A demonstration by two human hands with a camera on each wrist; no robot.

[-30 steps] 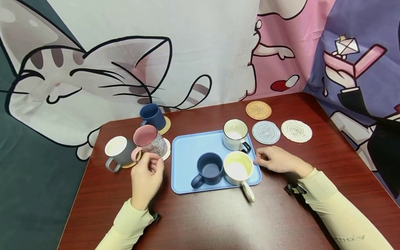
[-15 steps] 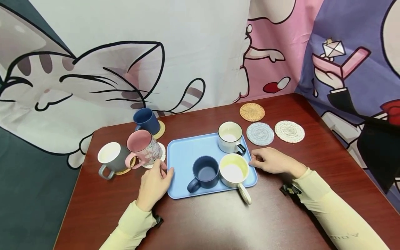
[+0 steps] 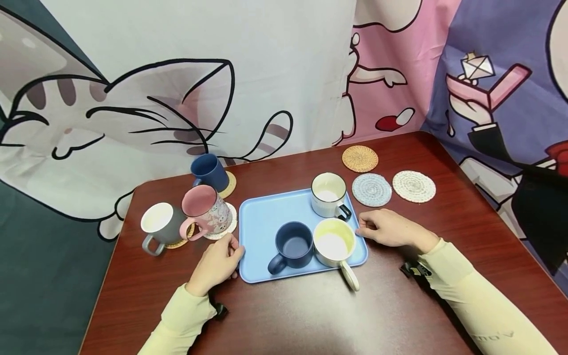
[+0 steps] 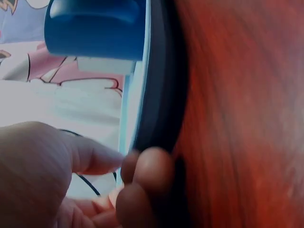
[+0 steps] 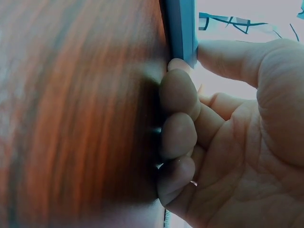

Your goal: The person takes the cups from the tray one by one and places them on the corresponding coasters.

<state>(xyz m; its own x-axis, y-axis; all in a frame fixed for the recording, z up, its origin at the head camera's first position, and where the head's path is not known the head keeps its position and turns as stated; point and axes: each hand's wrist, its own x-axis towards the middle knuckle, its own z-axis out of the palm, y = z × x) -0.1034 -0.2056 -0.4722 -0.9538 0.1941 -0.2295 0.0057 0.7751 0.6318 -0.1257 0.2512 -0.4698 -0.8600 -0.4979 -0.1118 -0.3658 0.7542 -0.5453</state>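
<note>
A light blue tray [image 3: 263, 217] lies in the middle of the dark red table [image 3: 310, 315]. It carries a navy mug [image 3: 294, 242], a cream mug [image 3: 334, 241] whose handle hangs over the front rim, and a white dark-rimmed mug [image 3: 328, 195]. My left hand [image 3: 234, 250] is at the tray's left edge [image 4: 142, 95], thumb [image 4: 95, 156] against the rim and fingers [image 4: 147, 166] curled beneath. On the opposite rim, my right hand [image 3: 361, 228] pinches the edge [image 5: 183, 28]: thumb [image 5: 228, 57] on top, fingers [image 5: 178, 133] curled against the table.
Left of the tray, a navy mug [image 3: 209, 171], a pink patterned mug [image 3: 205, 207] and a grey mug [image 3: 161, 224] stand on coasters. Three bare coasters lie at the back right: tan [image 3: 360, 158], pale blue [image 3: 371, 190], white [image 3: 413, 186]. A cartoon curtain hangs behind.
My left hand moved right from beside the pink mug to the tray's left edge and settled on it. The right hand stayed at the right edge.
</note>
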